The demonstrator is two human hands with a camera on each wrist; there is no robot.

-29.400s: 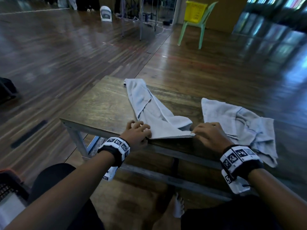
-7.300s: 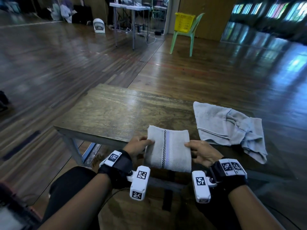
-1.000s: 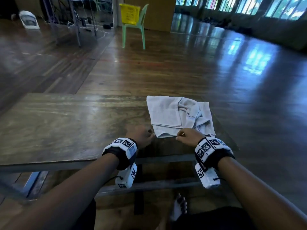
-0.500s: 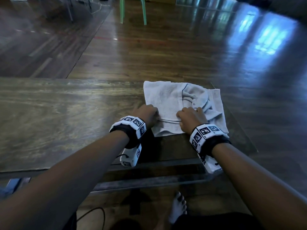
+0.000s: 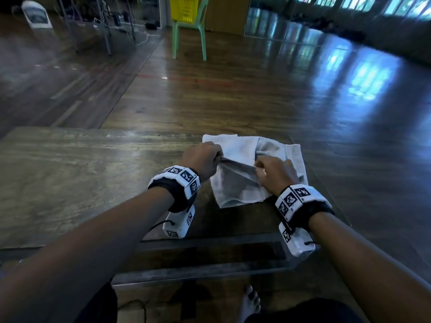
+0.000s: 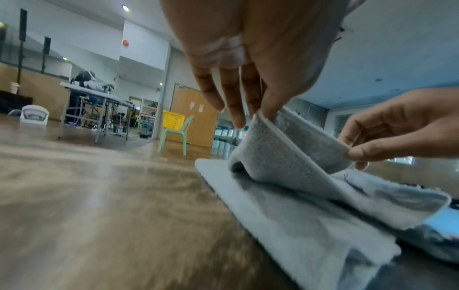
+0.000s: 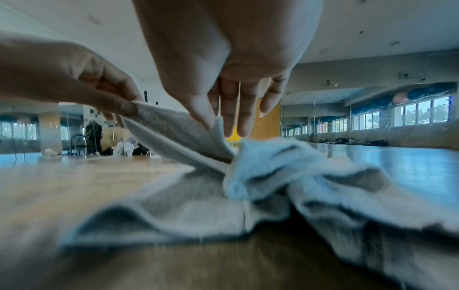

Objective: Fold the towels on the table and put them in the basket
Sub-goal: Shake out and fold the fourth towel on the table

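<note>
A crumpled grey towel [image 5: 240,190] lies near the right end of the wooden table [image 5: 77,173]. My left hand [image 5: 205,158] pinches one end of the towel's lifted top edge. My right hand [image 5: 271,172] pinches the same edge a little to the right. Between them the edge hangs taut above the rest of the cloth. In the left wrist view the towel [image 6: 293,196] rises as a flap to my left hand [image 6: 250,109], with my right hand [image 6: 357,151] holding its far corner. In the right wrist view my right hand [image 7: 218,121] and left hand [image 7: 124,109] both grip the towel [image 7: 223,196].
A yellow basket [image 5: 184,8] sits on a green chair [image 5: 189,40] far across the wooden floor. A folding table with cables [image 5: 105,19] stands at the back left. The table's right edge runs close beside the towel. My bare foot [image 5: 249,304] shows under the table.
Both hands have lifted the towel's top edge off the pile and drawn it apart; half a second ago they lay on the cloth. The camera has tilted up.
</note>
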